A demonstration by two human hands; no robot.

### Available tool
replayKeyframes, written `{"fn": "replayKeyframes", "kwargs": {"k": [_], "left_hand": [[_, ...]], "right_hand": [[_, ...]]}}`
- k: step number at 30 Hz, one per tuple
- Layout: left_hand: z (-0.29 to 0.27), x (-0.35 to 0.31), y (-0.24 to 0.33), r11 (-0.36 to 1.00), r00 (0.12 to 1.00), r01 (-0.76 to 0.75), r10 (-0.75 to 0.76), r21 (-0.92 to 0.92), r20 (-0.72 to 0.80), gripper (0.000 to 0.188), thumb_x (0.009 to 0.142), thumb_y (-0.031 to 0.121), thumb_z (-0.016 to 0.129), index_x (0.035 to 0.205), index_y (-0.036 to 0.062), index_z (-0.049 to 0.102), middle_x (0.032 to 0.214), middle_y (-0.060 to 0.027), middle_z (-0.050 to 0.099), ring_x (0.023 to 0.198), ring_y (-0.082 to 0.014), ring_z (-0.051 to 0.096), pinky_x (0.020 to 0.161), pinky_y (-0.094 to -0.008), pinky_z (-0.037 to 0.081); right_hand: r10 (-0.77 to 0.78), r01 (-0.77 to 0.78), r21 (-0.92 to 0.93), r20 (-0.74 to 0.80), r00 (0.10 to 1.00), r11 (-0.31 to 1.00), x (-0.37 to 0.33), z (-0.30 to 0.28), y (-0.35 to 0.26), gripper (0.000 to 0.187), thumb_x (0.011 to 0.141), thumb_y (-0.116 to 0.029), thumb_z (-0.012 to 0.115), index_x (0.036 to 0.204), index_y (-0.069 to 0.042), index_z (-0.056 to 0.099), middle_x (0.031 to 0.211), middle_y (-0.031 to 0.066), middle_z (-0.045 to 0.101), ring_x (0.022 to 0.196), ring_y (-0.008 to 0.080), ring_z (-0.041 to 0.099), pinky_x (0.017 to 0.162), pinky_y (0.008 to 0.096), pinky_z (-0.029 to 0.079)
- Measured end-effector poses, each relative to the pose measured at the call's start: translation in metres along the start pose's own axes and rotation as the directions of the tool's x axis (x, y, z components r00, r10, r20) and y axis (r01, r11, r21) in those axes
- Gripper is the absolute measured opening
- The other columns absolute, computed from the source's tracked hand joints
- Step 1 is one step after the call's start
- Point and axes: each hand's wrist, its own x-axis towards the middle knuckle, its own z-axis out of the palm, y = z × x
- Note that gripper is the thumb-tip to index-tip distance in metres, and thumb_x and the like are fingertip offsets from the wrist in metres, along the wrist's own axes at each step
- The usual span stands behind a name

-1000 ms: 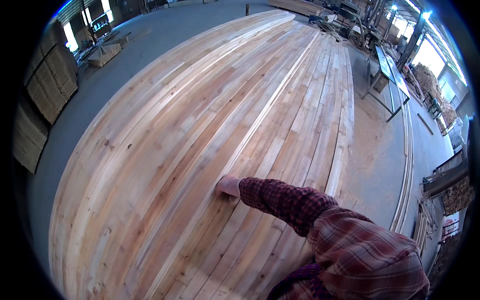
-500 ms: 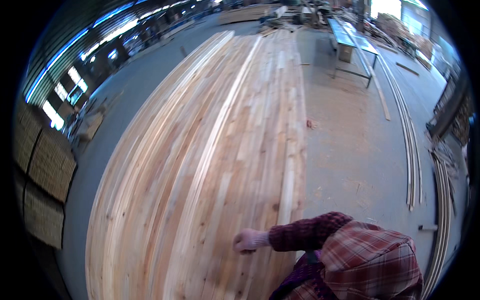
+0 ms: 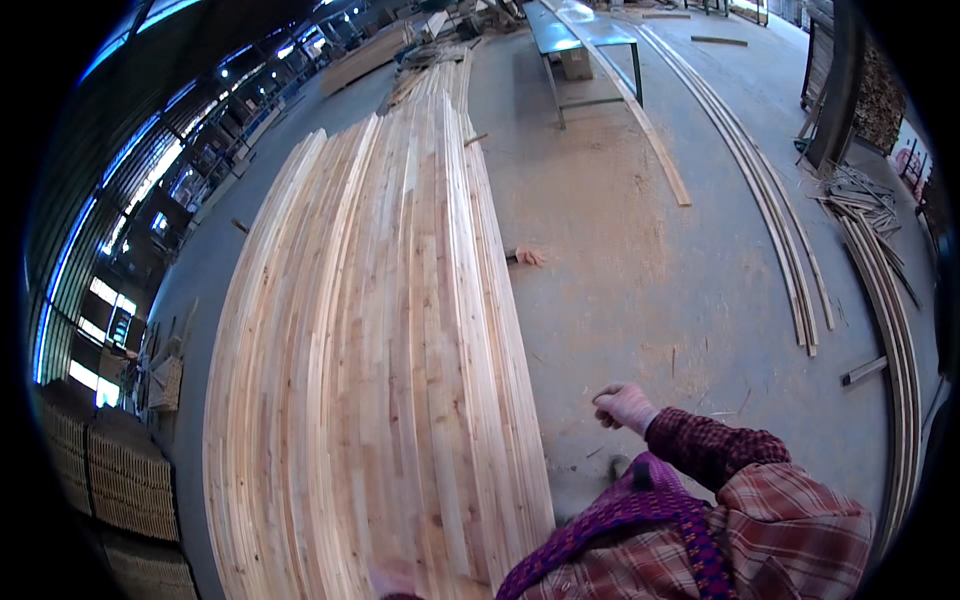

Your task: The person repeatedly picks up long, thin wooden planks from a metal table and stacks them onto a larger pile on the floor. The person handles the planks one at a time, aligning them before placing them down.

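My right hand [image 3: 625,407], its fingers curled in and nothing showing in them, hangs over the floor to the right of a long panel of wooden strips [image 3: 400,320]. At the lower edge, my left hand [image 3: 390,578] is a smeared pale shape above the near end of the panel. Its fingers cannot be made out, nor whether it touches the wood. The strips lie side by side lengthwise, pale to reddish-brown with knots, some raised above others. Their far ends are uneven. A red checked sleeve [image 3: 715,445] covers my right arm.
By the panel's right edge is a small pinkish, glove-like thing [image 3: 528,257]. Ahead, a long board rests on a metal-topped table [image 3: 575,35]. Long strips [image 3: 750,170] lie on the floor at right, with more strips [image 3: 890,350] beyond. Stacked timber [image 3: 130,480] stands at left.
The view has shifted, bringing more of the right-hand floor in. My right hand has gone from over the panel to beside it. My left hand has come into view at the lower edge.
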Motion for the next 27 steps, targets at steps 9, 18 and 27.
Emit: {"fn": "replayKeyframes", "kwargs": {"k": [9, 18, 27], "left_hand": [[0.239, -0.002, 0.102, 0.987, 0.995, -0.094, 0.091, 0.126, 0.033, 0.099, 0.099, 0.065, 0.046, 0.164, -0.0018, 0.013, 0.171, -0.0233, 0.016, 0.156, -0.0403, 0.019, 0.127, -0.0520, 0.014], [0.355, 0.135, 0.160, 0.998, 0.997, -0.067, 0.067, -0.011, 0.039, 0.091, 0.100, 0.063, 0.041, 0.163, 0.0013, 0.018, 0.169, -0.0231, 0.021, 0.152, -0.0417, 0.029, 0.121, -0.0556, 0.028], [0.439, 0.216, 0.210, 0.988, 0.999, -0.027, 0.024, -0.149, -0.023, 0.079, 0.098, 0.057, 0.054, 0.148, -0.0020, 0.041, 0.142, -0.0191, 0.054, 0.124, -0.0345, 0.054, 0.104, -0.0481, 0.044]], "right_hand": [[0.033, -0.015, 0.117, -0.150, 0.988, 0.993, 0.084, -0.087, -0.008, 0.024, 0.095, -0.019, 0.064, 0.111, -0.002, 0.070, 0.084, 0.0107, 0.073, 0.064, 0.0185, 0.070, 0.054, 0.0324, 0.056], [0.142, -0.141, 0.037, -0.458, 0.877, 0.989, 0.196, -0.166, -0.044, 0.021, 0.091, -0.013, 0.059, 0.104, 0.001, 0.066, 0.076, 0.0135, 0.069, 0.056, 0.0243, 0.069, 0.048, 0.0375, 0.055], [-0.159, 0.141, -0.125, -0.144, 0.977, 0.982, 0.320, -0.012, -0.311, 0.021, 0.094, -0.015, 0.061, 0.105, 0.001, 0.069, 0.079, 0.0098, 0.069, 0.063, 0.0182, 0.067, 0.055, 0.0317, 0.055]]}}
